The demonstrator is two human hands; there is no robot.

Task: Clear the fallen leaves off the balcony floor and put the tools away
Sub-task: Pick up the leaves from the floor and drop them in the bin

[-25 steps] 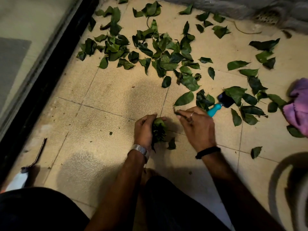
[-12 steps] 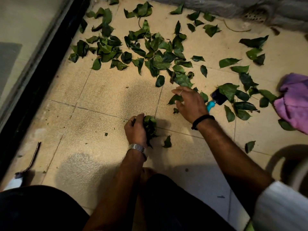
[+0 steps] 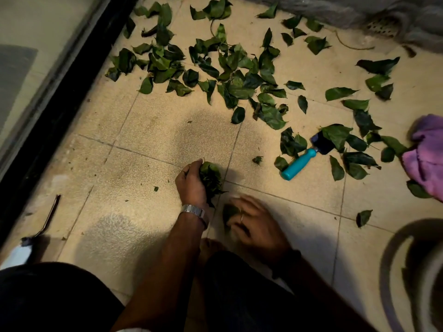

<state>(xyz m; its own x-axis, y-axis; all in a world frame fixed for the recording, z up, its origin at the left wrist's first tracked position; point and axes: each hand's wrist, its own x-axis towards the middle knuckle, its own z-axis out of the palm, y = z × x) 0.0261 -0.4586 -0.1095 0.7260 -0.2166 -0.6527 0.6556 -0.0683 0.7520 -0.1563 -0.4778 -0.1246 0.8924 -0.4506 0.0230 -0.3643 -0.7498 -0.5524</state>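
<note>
Many green leaves (image 3: 239, 77) lie scattered over the beige tiled floor (image 3: 148, 144), thickest at the far middle and right. My left hand (image 3: 191, 185) grips a tight bunch of gathered leaves (image 3: 212, 178) down on the floor. Just right of my left wrist, my right hand (image 3: 254, 221) is motion-blurred, its fingers curled over a single leaf (image 3: 229, 213). A small tool with a teal handle (image 3: 299, 164) and a black blade (image 3: 322, 144) lies to the right, partly under leaves and away from both hands.
A purple cloth (image 3: 426, 159) sits at the right edge. A black door frame (image 3: 60, 104) runs along the left. A dark thin tool (image 3: 49, 216) lies at the lower left. A round rim (image 3: 393, 271) shows at the lower right, a drain (image 3: 383, 26) in the far wall.
My right hand has pulled back from the leaves near the teal tool to the lone leaf beside my left wrist. My left hand still holds its bunch in place.
</note>
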